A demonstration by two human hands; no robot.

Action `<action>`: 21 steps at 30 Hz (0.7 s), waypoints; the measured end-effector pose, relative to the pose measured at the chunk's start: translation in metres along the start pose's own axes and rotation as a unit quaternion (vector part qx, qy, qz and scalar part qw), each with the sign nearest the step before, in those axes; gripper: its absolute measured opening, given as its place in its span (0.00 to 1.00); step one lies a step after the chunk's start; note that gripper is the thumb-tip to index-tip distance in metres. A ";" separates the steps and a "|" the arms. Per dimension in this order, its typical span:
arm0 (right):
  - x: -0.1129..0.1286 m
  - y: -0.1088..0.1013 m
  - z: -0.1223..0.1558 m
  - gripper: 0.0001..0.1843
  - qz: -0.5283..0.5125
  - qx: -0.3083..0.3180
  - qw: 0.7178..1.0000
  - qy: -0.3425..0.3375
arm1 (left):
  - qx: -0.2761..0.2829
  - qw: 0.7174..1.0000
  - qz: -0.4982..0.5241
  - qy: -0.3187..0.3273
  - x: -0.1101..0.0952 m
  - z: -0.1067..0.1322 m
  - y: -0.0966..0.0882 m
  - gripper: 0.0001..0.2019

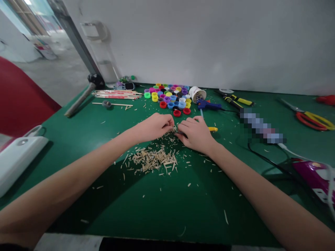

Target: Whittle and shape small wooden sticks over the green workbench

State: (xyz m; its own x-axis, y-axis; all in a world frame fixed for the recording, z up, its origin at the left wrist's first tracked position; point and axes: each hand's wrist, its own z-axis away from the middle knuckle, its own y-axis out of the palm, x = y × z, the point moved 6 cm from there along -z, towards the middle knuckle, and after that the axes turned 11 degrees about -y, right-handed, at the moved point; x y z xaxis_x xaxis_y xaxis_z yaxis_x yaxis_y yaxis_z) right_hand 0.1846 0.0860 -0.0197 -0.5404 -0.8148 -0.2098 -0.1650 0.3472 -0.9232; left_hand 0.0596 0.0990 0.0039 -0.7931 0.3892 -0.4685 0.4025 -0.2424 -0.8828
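Observation:
My left hand (154, 126) and my right hand (195, 133) meet at the middle of the green table (162, 205), fingertips curled and almost touching over small pale wood slivers. What the fingers pinch is too small to name. A heap of wood shavings and short stick pieces (153, 159) lies just in front of my hands. Behind them stands a cluster of coloured plastic caps (169, 97). A small yellow piece (213, 129) lies by my right hand.
A bundle of long thin sticks (117, 94) and a hammer (83, 94) lie at the back left. A blue glue gun (209, 104), a white cup (196, 94), screwdrivers (239, 100), red-and-yellow scissors (312, 119), a purple device (315, 177) with cables, and a white box (18, 157) stand around.

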 end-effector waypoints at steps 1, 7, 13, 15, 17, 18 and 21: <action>0.000 0.000 0.000 0.10 -0.001 0.003 1.000 0.000 | 0.000 1.000 -0.003 0.004 -0.001 0.000 0.000 0.07; -0.002 0.004 -0.003 0.09 -0.006 0.017 1.000 -0.001 | 0.009 1.000 -0.013 0.010 -0.004 0.001 0.004 0.08; -0.001 0.003 0.000 0.12 0.018 0.000 1.000 -0.003 | -0.002 1.000 -0.010 -0.006 0.001 -0.001 0.005 0.08; 0.000 0.003 0.001 0.12 0.023 -0.007 1.000 -0.002 | -0.009 1.000 -0.004 -0.018 0.005 -0.002 0.003 0.07; 0.001 0.002 0.002 0.13 0.026 -0.012 1.000 0.000 | -0.016 1.000 0.000 -0.025 0.007 -0.003 0.002 0.07; 0.001 0.002 0.002 0.13 0.026 -0.013 1.000 0.000 | -0.019 0.999 0.000 -0.027 0.008 -0.003 0.002 0.07; 0.001 0.002 0.001 0.12 0.026 -0.011 1.000 0.000 | -0.031 0.999 -0.001 -0.034 0.010 -0.004 0.001 0.07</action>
State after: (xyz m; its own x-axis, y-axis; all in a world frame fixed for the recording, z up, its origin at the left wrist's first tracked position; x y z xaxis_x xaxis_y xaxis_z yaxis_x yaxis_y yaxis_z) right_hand 0.1849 0.0854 -0.0225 -0.5492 -0.7951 -0.2574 -0.1543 0.3992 -0.9038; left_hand 0.0536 0.1060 -0.0018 -0.8220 0.3286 -0.4652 0.4266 -0.1861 -0.8851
